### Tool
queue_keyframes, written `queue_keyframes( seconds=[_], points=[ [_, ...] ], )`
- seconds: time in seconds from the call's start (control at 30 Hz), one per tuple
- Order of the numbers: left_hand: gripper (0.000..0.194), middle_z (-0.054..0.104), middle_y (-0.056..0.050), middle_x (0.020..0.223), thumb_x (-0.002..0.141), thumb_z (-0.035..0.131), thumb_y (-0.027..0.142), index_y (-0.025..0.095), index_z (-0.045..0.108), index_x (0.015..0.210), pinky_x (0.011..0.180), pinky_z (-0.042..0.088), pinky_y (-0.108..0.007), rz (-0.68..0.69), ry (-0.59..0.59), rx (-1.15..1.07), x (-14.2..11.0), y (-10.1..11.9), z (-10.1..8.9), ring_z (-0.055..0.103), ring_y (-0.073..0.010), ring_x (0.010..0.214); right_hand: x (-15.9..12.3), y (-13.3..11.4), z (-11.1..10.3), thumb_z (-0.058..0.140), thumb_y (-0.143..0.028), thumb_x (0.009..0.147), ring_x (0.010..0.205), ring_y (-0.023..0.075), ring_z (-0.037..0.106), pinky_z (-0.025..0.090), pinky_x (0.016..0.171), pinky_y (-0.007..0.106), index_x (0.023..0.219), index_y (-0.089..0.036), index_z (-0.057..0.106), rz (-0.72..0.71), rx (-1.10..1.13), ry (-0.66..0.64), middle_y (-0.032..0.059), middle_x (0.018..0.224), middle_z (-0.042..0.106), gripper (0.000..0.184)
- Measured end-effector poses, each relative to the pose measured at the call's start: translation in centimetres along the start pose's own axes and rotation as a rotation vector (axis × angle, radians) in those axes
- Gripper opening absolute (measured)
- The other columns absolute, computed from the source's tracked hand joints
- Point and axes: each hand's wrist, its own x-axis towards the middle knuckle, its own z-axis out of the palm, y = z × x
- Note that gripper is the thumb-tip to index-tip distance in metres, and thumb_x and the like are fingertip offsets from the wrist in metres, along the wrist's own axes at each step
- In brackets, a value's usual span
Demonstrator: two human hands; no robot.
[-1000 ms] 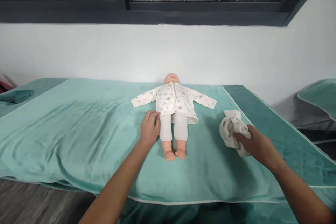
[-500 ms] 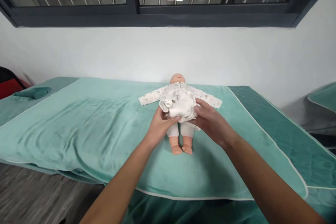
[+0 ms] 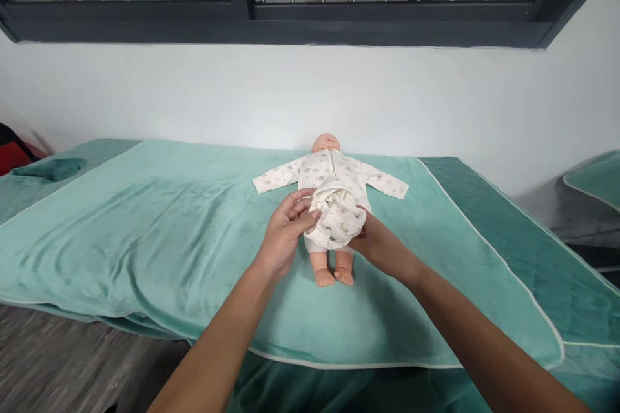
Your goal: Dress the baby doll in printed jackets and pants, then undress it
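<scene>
A baby doll (image 3: pixel 325 141) lies on its back, head toward the wall. It wears a white printed long-sleeved top (image 3: pixel 314 170), its sleeves spread wide. Above the doll's legs, both hands hold a bunched white printed baby garment (image 3: pixel 339 222) with a rolled, ring-like opening facing up; its exact kind does not show. My left hand (image 3: pixel 285 226) pinches the left edge between thumb and fingers. On the other side my right hand (image 3: pixel 375 242) grips the garment, most of its fingers hidden behind the cloth. The doll's bare feet (image 3: pixel 334 276) show below.
The doll lies on a light green plush blanket (image 3: pixel 194 219) with wrinkles at left, over a darker green bed cover (image 3: pixel 523 239). Behind stands a white wall (image 3: pixel 217 90) under a dark-framed barred window (image 3: pixel 310 26). A red and black item (image 3: pixel 12 151) sits at far left.
The bunched garment has come lower and turned so its opening faces up, uncovering the chest of the doll's top. My left hand has shifted left and up; my right hand has moved lower.
</scene>
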Motion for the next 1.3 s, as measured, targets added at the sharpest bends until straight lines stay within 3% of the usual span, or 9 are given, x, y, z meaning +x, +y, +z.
queue_keyframes(
  seconds=[0.1,0.23,0.33,0.47,0.63,0.8,1.03,1.17,1.3],
  points=[
    [0.044,0.071,-0.002,0.096,0.074,0.080,0.027,0.022,0.066,0.115,0.076,0.049,-0.025,0.078,0.017,0.021,-0.1,0.9,0.0,0.065,-0.0152,0.088,-0.2,0.0,-0.6,0.058,-0.018,0.087,0.112,0.0232,0.063,0.053,0.091,0.042,0.119,-0.025,0.059,-0.089,-0.082,0.211,0.0070,0.123,0.064,0.033],
    [0.041,0.071,-0.002,0.099,0.074,0.078,0.022,0.024,0.066,0.114,0.072,0.050,-0.024,0.162,0.051,0.054,0.5,2.8,0.3,0.065,-0.0147,0.085,-0.7,-2.2,-1.4,0.058,-0.021,0.092,0.119,0.0231,0.058,0.053,0.089,0.041,0.118,-0.028,0.060,-0.432,-0.235,0.436,0.0066,0.130,0.058,0.027],
    [0.037,0.070,-0.003,0.111,0.076,0.076,0.020,0.026,0.066,0.112,0.068,0.050,-0.023,0.200,0.077,0.062,1.4,4.0,1.1,0.066,-0.0152,0.089,-0.7,-4.7,-1.0,0.061,-0.022,0.093,0.122,0.0244,0.055,0.051,0.094,0.043,0.117,-0.030,0.061,-0.640,-0.384,0.339,0.0068,0.125,0.061,0.025],
    [0.038,0.065,-0.005,0.128,0.078,0.072,0.020,0.028,0.065,0.115,0.071,0.054,-0.026,0.259,0.048,0.074,2.2,5.2,2.8,0.066,-0.0200,0.103,0.6,-7.1,0.2,0.069,-0.025,0.089,0.121,0.0275,0.053,0.048,0.100,0.049,0.123,-0.029,0.059,-0.739,-0.641,0.199,0.0093,0.130,0.056,0.035],
    [0.042,0.055,-0.006,0.144,0.079,0.068,0.019,0.030,0.064,0.120,0.091,0.057,-0.040,0.307,-0.046,0.119,1.4,6.5,4.3,0.060,-0.0288,0.123,2.7,-8.7,-0.5,0.069,-0.023,0.086,0.109,0.0271,0.055,0.050,0.088,0.043,0.107,-0.024,0.063,-0.736,-0.764,0.258,0.0106,0.122,0.055,0.021],
    [0.043,0.058,-0.005,0.136,0.075,0.072,0.017,0.029,0.070,0.116,0.101,0.052,-0.046,0.327,-0.015,0.178,0.3,7.6,4.6,0.056,-0.0340,0.129,2.9,-9.7,-2.4,0.063,-0.021,0.089,0.095,0.0227,0.058,0.047,0.080,0.036,0.103,-0.025,0.064,-0.640,-0.654,0.185,0.0053,0.107,0.063,0.014],
    [0.028,0.045,-0.005,0.146,0.072,0.081,0.024,0.026,0.071,0.098,0.115,0.038,-0.046,0.644,0.056,0.640,0.7,8.3,3.9,0.031,-0.0339,0.145,2.3,-11.5,-3.0,0.071,-0.034,0.086,0.102,0.0229,0.060,0.047,0.090,0.038,0.089,-0.025,0.069,-0.537,-0.309,0.058,0.0028,0.103,0.066,0.010],
    [0.019,0.064,-0.006,0.110,0.077,0.080,0.031,0.022,0.065,0.085,0.100,0.048,-0.041,0.492,-0.029,0.561,0.8,9.4,4.2,0.054,-0.0296,0.120,2.7,-12.5,-3.6,0.080,-0.044,0.077,0.097,0.0214,0.061,0.050,0.079,0.034,0.083,-0.023,0.066,-0.476,-0.096,0.011,0.0027,0.099,0.063,0.025],
    [0.025,0.061,-0.002,0.078,0.079,0.079,0.038,0.020,0.064,0.088,0.078,0.053,-0.031,0.365,-0.023,0.329,1.4,10.5,4.9,0.064,-0.0227,0.091,3.8,-13.1,-3.9,0.078,-0.053,0.078,0.079,0.0162,0.060,0.047,0.067,0.029,0.082,-0.023,0.060,-0.359,0.107,-0.051,-0.0014,0.079,0.058,0.035]
  ],
)
